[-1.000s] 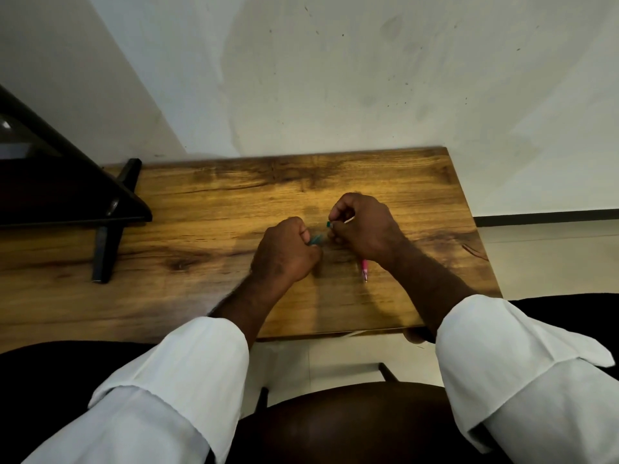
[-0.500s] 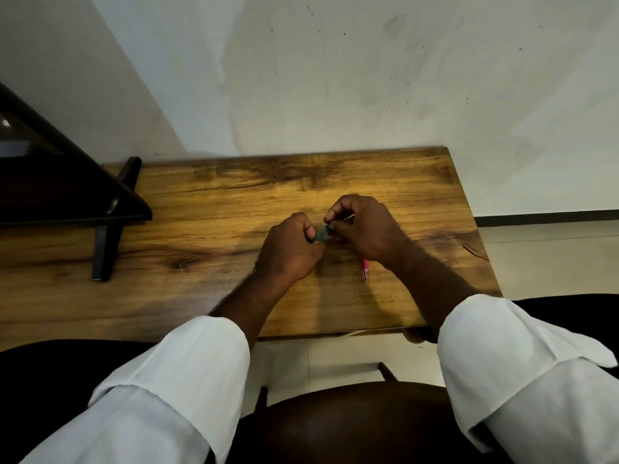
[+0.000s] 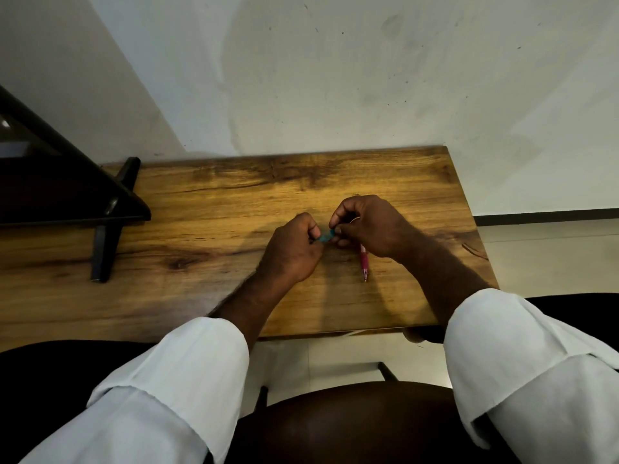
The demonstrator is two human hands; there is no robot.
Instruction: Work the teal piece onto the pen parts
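Observation:
My left hand and my right hand meet just above the middle of a wooden table. Between them is a small teal piece, which looks like part of a pen. The left fingers curl round one end of it, and the right thumb and fingers pinch the other end. A thin pale sliver shows inside the right hand's curled fingers; I cannot tell what it is. A pink pen lies on the table under the right wrist, its tip pointing toward me.
A black metal stand with a slanted bar rests on the table's left part. A white wall rises directly behind the table. The table's right edge drops to a pale tiled floor. A dark round stool seat is below, between my white sleeves.
Both hands have lifted slightly and shifted on the teal piece, which now shows more clearly between the fingers. The pink pen has stayed where it was.

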